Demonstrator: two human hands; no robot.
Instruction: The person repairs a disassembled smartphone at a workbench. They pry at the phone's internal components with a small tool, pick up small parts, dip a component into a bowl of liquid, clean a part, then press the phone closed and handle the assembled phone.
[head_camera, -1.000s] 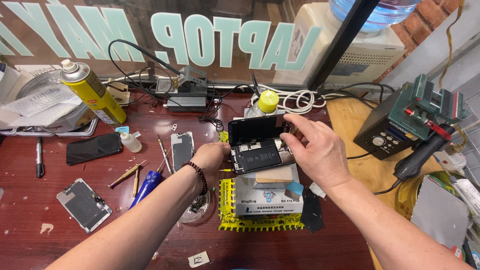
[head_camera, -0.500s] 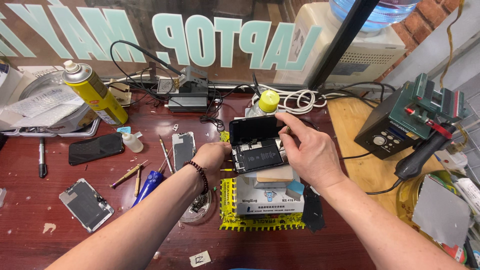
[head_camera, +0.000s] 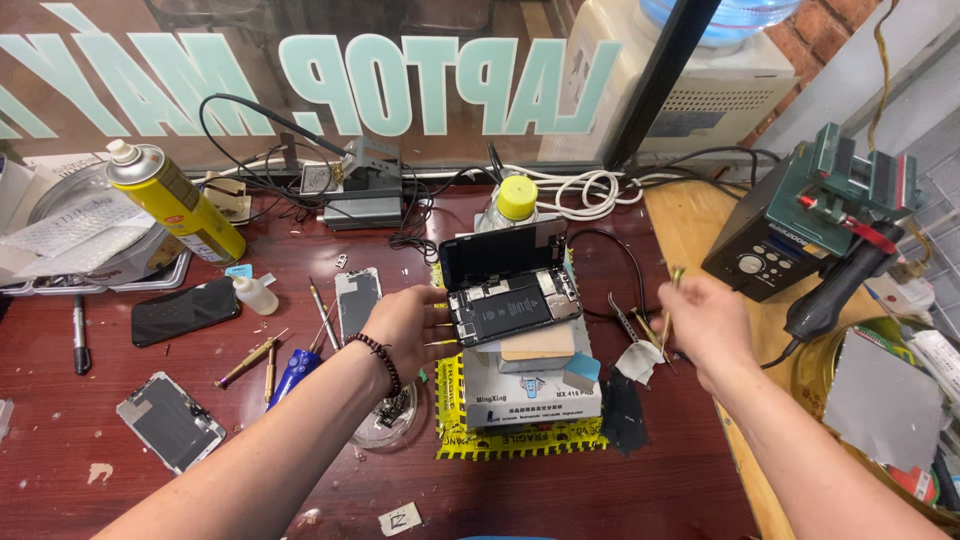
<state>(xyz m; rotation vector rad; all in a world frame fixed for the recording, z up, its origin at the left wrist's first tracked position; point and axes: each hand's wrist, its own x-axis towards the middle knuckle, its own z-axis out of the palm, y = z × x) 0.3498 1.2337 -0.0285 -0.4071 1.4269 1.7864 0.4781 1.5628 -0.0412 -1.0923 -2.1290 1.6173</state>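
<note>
The opened phone (head_camera: 515, 300) is lying on a white box (head_camera: 530, 390) mid-bench, screen propped upright. The left hand (head_camera: 410, 322) is steadying its edge, fingers spread, while the right hand (head_camera: 705, 325) is hovering apart, pinching tweezers (head_camera: 670, 300).

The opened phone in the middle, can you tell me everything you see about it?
The opened phone lies on a small stack of blocks and a white box. Its dark screen is lifted up at the back like a book cover. Inside show a black battery and small metal parts. The left hand steadies its left edge; the right hand is apart, blurred.
</note>
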